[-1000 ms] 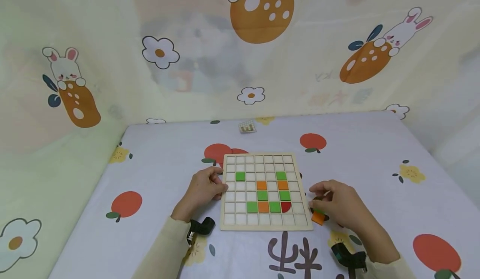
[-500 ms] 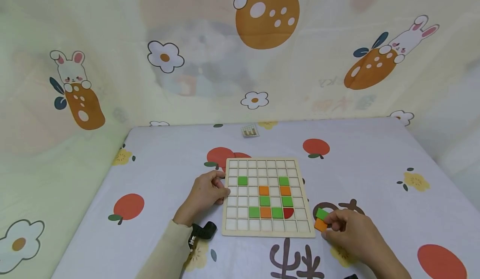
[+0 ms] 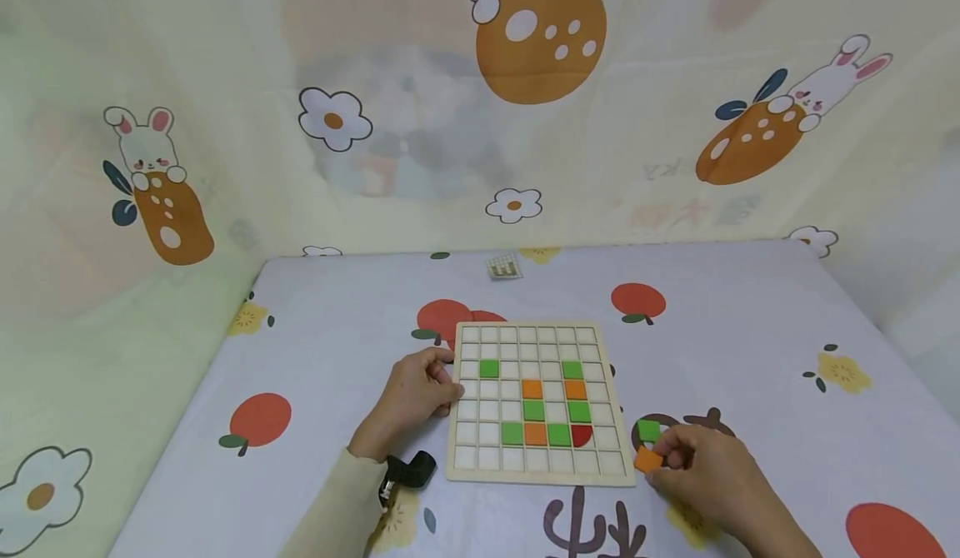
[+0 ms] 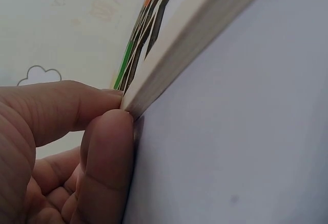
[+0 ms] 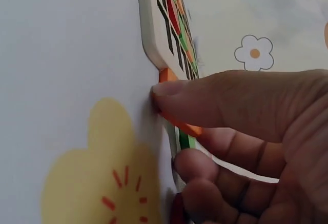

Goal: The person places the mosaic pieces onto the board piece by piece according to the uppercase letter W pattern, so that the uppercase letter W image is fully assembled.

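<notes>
A wooden grid board (image 3: 468,458) lies in front of the person, with several green tiles (image 3: 533,410), several orange tiles and one red round-cornered tile (image 3: 581,435) in its cells. My left hand (image 3: 412,393) holds the board's left edge; in the left wrist view its fingertips (image 4: 108,131) are right at the wooden rim. To the right of the board, my right hand (image 3: 701,468) pinches a loose orange square tile (image 3: 647,460) between thumb and forefinger. A loose green square tile (image 3: 648,430) lies just beyond it, close to the fingers.
A small card printed with a grid (image 3: 504,267) lies near the back of the table. The printed tablecloth (image 3: 337,316) covers the table, and a patterned curtain (image 3: 420,166) hangs behind. A black wrist camera (image 3: 411,470) sits on the left wrist.
My right hand has come lower from above the loose tiles and turned to the orange one. The green tile now shows apart from it. The left hand keeps its place; the head view tilts slightly.
</notes>
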Demonstrator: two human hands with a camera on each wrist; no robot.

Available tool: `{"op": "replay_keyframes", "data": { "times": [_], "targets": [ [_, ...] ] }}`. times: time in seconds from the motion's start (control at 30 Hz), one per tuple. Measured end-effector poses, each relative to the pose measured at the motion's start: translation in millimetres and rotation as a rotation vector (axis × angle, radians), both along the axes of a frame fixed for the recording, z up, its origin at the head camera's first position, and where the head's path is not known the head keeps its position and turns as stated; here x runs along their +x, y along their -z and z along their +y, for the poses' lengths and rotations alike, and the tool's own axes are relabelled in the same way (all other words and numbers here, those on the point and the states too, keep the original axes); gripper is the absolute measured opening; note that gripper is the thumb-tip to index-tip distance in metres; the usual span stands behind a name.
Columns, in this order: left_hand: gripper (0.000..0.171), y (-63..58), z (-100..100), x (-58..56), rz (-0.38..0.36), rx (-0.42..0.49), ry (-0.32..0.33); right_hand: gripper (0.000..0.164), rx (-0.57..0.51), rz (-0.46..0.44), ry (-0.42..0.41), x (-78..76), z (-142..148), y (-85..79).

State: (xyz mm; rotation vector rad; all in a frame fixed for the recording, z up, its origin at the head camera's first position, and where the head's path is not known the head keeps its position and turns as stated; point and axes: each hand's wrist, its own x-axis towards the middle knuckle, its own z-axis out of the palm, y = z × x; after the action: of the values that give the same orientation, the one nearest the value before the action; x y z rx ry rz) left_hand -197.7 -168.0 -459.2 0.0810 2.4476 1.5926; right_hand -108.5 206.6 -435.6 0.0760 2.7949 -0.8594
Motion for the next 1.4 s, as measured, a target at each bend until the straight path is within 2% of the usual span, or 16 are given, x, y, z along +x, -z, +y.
{"op": "replay_keyframes", "data": {
  "times": [0.27,0.4,0.53,0.73,0.87,1.17,1.4],
  "targets": [
    [0.048,3.5,-1,-0.7,-0.005,-0.006,-0.006,0.019,-0.101,-0.016,0.038,0.6,0,3.2],
    [0.048,4.0,-1,-2.3,-0.012,0.006,-0.011,0.025,-0.131,-0.010,-0.028,1.1,2,3.6],
    [0.048,4.7,-2,-3.0,-0.023,0.016,-0.011,0.033,-0.154,-0.058,-0.080,1.5,5,4.0],
    [0.048,5.4,-3,-3.8,-0.008,0.016,0.002,0.032,-0.195,-0.079,-0.142,1.1,9,3.5],
    [0.048,6.1,-3,-5.1,0.004,0.010,0.004,0.030,-0.173,-0.102,-0.121,1.0,9,2.1],
    [0.049,9.8,-2,-4.9,0.001,0.004,0.008,0.034,-0.167,-0.152,-0.188,-2.5,12,0.5],
    [0.048,6.4,-3,-4.9,0.005,0.007,0.010,0.029,-0.047,-0.114,-0.178,-6.6,4,-0.1]
  ]
}}
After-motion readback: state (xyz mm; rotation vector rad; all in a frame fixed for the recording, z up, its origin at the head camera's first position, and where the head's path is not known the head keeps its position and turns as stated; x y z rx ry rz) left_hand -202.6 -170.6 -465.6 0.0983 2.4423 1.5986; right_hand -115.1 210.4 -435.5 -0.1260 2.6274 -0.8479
